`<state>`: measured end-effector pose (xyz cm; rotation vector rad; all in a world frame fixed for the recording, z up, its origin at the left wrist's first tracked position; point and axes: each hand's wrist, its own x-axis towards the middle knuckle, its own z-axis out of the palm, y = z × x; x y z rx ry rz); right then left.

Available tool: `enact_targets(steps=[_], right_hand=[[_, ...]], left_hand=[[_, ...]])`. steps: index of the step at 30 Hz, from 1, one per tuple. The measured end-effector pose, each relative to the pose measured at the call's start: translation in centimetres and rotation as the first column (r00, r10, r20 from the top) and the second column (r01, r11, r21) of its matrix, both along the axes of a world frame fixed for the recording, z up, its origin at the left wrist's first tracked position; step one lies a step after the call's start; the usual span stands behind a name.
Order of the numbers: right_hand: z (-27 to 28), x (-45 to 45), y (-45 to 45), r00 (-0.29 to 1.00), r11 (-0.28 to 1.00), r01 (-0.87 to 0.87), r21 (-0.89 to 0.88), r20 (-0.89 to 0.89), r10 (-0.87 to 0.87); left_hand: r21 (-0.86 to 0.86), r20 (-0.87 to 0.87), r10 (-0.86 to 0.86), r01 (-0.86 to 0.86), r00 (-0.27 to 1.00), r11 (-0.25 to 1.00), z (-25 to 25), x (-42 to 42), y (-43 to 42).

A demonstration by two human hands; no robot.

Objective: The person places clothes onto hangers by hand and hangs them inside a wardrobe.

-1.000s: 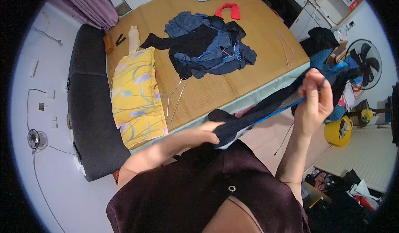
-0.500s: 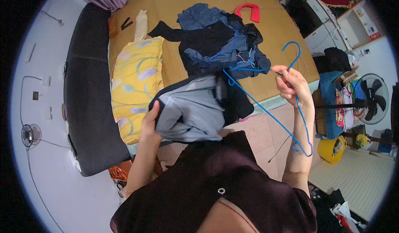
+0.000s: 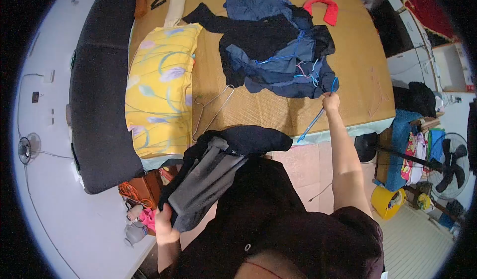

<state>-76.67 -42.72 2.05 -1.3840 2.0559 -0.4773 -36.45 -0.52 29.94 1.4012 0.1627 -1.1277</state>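
Note:
My left hand (image 3: 166, 223) is closed on the edge of a black garment with a grey inner side (image 3: 208, 179), which hangs in front of my body and reaches up to the bed's near edge. Over the bed, my right hand (image 3: 331, 101) grips a blue clothes hanger (image 3: 310, 126), seen nearly edge-on. That hand is beside a heap of dark clothes (image 3: 268, 45), where several blue and white hangers (image 3: 308, 71) lie. Between the pillow and the heap lies a thin wire hanger (image 3: 214, 106).
A yellow flowered pillow (image 3: 161, 90) lies on the bed mat (image 3: 365, 55), left of the clothes. A red U-shaped cushion (image 3: 323, 8) is at the far side. On the right stand a black fan (image 3: 449, 167) and a yellow bucket (image 3: 387, 203); a dark padded headboard (image 3: 99, 95) borders the left.
My left hand has moved down and left, drawing the garment off the bed. My right hand has lowered the blue hanger and turned it edge-on. The wire hanger has come into view.

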Motion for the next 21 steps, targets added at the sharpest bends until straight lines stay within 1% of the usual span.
enact_targets(steps=[1,2,3,4,5,6,7,8,9,10,11,12,13,14,15,16,17,18,19,20,21], right_hand=[[-3.6,-1.3,-0.5,0.969,0.994,-0.099,-0.047,-0.231,0.086],[-6.0,-2.0,-1.0,0.88,0.975,-0.211,-0.074,-0.449,0.156],[-7.3,-2.2,-1.9,0.843,0.972,-0.231,0.04,-0.49,0.221],[-8.6,-2.4,-2.8,0.801,0.956,-0.251,0.154,-0.521,0.294],[-11.4,-3.2,-3.5,0.907,0.973,-0.084,0.213,-0.388,0.164],[-9.6,-1.2,-3.1,0.986,0.967,0.02,0.254,-0.167,0.023],[-7.1,1.2,-2.5,0.987,0.94,0.14,0.311,0.029,-0.156],[-8.2,2.4,-2.5,0.991,0.94,0.116,0.321,0.033,-0.133],[-9.4,3.7,-2.5,0.989,0.979,-0.085,0.185,-0.107,0.106],[-9.5,5.5,-2.2,0.911,0.95,-0.305,0.074,-0.268,0.313],[-9.8,7.9,-2.2,0.867,0.911,-0.364,0.193,-0.287,0.407],[-13.8,8.7,-2.0,0.81,0.829,-0.559,-0.021,-0.226,0.541],[-15.2,11.8,-1.5,0.744,0.771,-0.636,0.045,-0.229,0.627],[-11.8,17.0,0.0,0.733,0.747,-0.645,0.163,-0.144,0.665],[-14.1,19.5,1.6,0.684,0.685,-0.728,-0.023,-0.077,0.725],[-12.6,23.4,3.2,0.602,0.605,-0.793,0.068,-0.059,0.796],[-15.3,26.4,4.3,0.494,0.494,-0.869,0.02,-0.012,0.869],[-14.8,29.4,6.2,0.51,0.506,-0.86,0.068,0.124,0.851],[-16.3,32.2,7.9,0.498,0.501,-0.864,0.048,0.225,0.837],[-15.4,34.9,9.3,0.461,0.442,-0.886,0.141,0.163,0.872],[-15.1,37.1,10.6,0.515,0.475,-0.856,0.203,0.265,0.815]], left_hand=[[0.015,0.001,0.017,-0.017,1.0,1.0,-0.2,-0.1,0.5],[-0.101,-0.034,-0.03,0.026,0.999,0.995,-0.1,-0.2,1.0],[-0.218,-0.06,-0.079,0.064,0.995,0.974,-0.1,-0.4,1.5],[-0.205,-0.057,-0.055,0.043,0.997,0.978,-0.3,-0.6,2.1],[-0.193,-0.059,-0.045,0.033,0.997,0.981,-0.3,-0.8,2.7],[-0.181,-0.059,-0.035,0.024,0.998,0.983,-0.3,-1.0,3.3],[-0.061,-0.025,-0.011,0.01,1.0,0.998,0.1,-1.2,3.7],[0.061,0.004,0.007,-0.007,1.0,0.998,0.4,-1.4,4.1],[-0.064,-0.013,-0.026,0.026,1.0,0.998,-0.1,-1.8,4.2],[-0.187,-0.023,-0.063,0.058,0.998,0.981,-0.6,-2.0,4.5],[-0.079,0.028,-0.011,0.014,1.0,0.997,-1.4,-2.2,6.9],[-0.035,0.046,0.026,-0.025,0.999,0.999,-1.4,-2.3,7.6],[-0.012,0.052,0.058,-0.058,0.997,0.998,-1.1,-2.2,8.1],[0.004,0.059,0.082,-0.082,0.995,0.997,-0.7,-2.1,8.7],[0.02,0.066,0.1,-0.101,0.993,0.995,-0.3,-2.1,9.4],[0.036,0.075,0.115,-0.118,0.991,0.992,0.0,-2.1,10.2],[0.047,0.079,0.132,-0.136,0.988,0.99,0.3,-2.1,10.8],[0.057,0.085,0.143,-0.149,0.986,0.987,0.5,-2.0,11.4],[0.065,0.089,0.155,-0.161,0.984,0.985,0.6,-1.8,11.8],[0.074,0.092,0.166,-0.173,0.982,0.982,0.7,-1.7,12.3],[0.08,0.096,0.181,-0.189,0.979,0.979,0.7,-1.6,12.6]])
